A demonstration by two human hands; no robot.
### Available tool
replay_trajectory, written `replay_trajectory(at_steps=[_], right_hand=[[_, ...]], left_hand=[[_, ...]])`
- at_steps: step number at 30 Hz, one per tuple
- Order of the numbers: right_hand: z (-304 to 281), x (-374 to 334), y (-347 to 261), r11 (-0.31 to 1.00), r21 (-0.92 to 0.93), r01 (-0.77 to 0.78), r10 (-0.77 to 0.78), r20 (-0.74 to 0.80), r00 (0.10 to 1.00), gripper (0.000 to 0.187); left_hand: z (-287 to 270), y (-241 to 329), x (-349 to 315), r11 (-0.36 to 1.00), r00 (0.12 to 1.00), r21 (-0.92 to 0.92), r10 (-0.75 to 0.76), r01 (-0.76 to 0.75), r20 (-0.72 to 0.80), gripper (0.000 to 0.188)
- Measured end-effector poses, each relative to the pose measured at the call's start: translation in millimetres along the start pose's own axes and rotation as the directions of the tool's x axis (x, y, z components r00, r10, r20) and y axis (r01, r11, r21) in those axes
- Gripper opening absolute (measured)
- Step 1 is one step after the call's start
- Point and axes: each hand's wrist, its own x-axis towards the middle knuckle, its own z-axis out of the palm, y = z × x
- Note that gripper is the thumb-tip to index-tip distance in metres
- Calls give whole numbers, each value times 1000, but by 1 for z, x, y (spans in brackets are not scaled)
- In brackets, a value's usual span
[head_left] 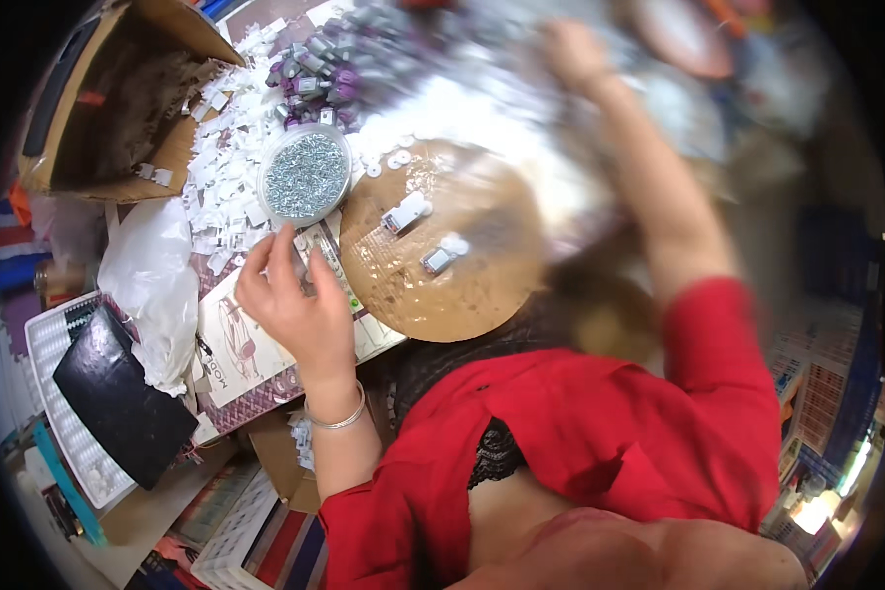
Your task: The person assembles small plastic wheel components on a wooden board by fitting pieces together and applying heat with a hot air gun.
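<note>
My left hand (295, 300) hovers over printed cardboard (251, 359) at the table's near edge, fingers curled together as if pinching something too small to make out, just below a round clear tub of small metal screws (305, 175). My right hand (572, 51) is stretched far across the table, blurred by motion, over a heap of white and purple parts (334, 69); what it holds cannot be made out. A round wooden board (442, 246) between the arms carries two small grey-and-white parts (408, 213).
An open cardboard box (118, 93) stands at far left beside scattered white plastic pieces (221, 157). A white plastic bag (157, 285), a black pouch on a white tray (118, 393) and stacked crates sit low left. Shelving runs along the right.
</note>
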Motion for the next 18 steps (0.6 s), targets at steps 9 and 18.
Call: replay_trajectory(at_steps=[9,18], right_hand=[[-76,-67,-85,785,619,9,-120,139,983,15],[-125,-159,-190,544,742,391,-478,-109,871,32]], left_hand=[[19,23,4,896,976,-443,116,-22,187,30],[22,35,19,-141,598,-587,61,797,799,35]])
